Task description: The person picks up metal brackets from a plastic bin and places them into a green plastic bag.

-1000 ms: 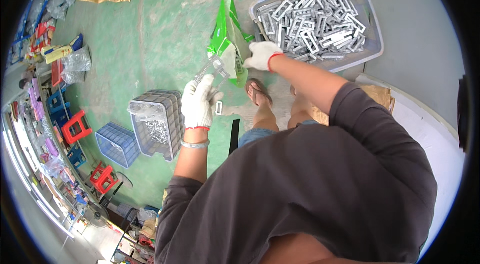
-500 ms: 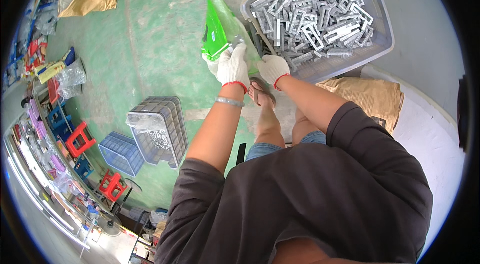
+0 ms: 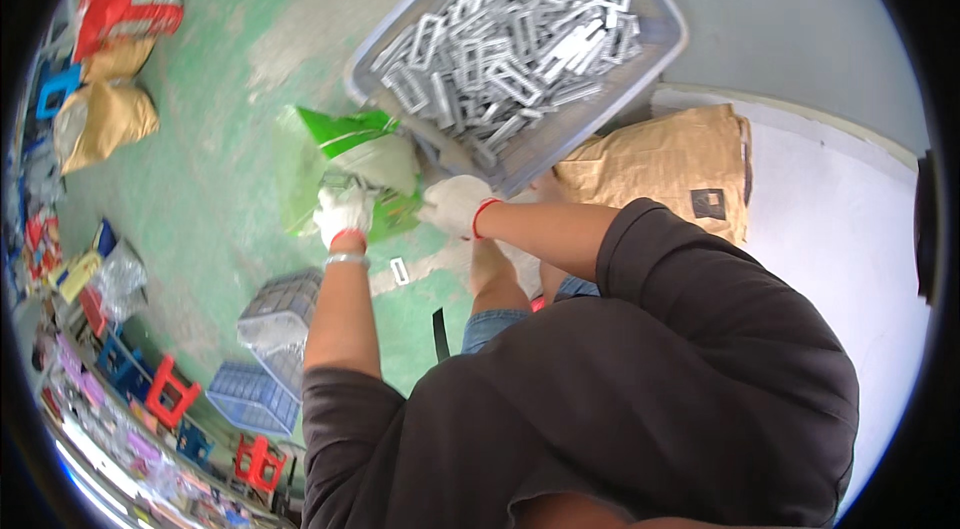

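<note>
green bag [image 3: 382, 163] sat beside the tub [image 3: 655, 47]; left hand [image 3: 343, 216] was at its mouth, right hand [image 3: 458, 206] at its edge, both grips too blurred to tell.

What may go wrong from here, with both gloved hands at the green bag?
The green bag looks soft and crumpled, so it might fold in on the left hand. The loose rectangular frame lies on the floor near the person's legs, so it could be overlooked or stepped on.

Bright diffuse light, bent fisheye rim, soft detail (seemingly motion-blurred)
</note>
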Demonstrator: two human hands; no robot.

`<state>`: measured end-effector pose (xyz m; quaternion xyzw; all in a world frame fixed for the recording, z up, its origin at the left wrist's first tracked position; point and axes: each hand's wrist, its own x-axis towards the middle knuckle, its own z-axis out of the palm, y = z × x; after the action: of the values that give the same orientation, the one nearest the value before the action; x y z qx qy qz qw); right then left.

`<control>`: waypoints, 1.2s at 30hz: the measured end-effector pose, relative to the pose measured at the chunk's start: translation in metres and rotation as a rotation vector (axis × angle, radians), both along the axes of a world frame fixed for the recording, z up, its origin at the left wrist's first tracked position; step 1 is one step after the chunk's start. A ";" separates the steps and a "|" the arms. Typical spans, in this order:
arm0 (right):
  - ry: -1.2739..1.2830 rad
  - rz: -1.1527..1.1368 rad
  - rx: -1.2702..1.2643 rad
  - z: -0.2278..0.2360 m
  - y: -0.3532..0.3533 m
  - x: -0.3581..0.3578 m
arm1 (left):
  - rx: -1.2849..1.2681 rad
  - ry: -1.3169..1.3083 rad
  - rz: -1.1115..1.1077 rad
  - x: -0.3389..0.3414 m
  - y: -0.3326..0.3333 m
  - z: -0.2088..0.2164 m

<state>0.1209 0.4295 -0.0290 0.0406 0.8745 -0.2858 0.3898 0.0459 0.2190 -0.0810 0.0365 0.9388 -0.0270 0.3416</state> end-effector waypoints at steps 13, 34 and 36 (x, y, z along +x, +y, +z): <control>0.540 0.511 0.756 -0.049 0.314 -0.045 | 0.286 0.177 0.282 0.031 0.010 0.045; 0.182 0.338 0.373 0.003 0.328 -0.119 | 0.762 0.198 0.598 0.066 0.131 0.122; 0.150 0.328 0.376 0.014 0.328 -0.125 | 0.926 0.087 0.803 0.063 0.161 0.142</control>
<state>-0.0036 0.7575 -0.0150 -0.0511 0.9336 -0.0537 0.3506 0.1090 0.3796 0.0611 -0.1765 0.8066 0.5130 0.2349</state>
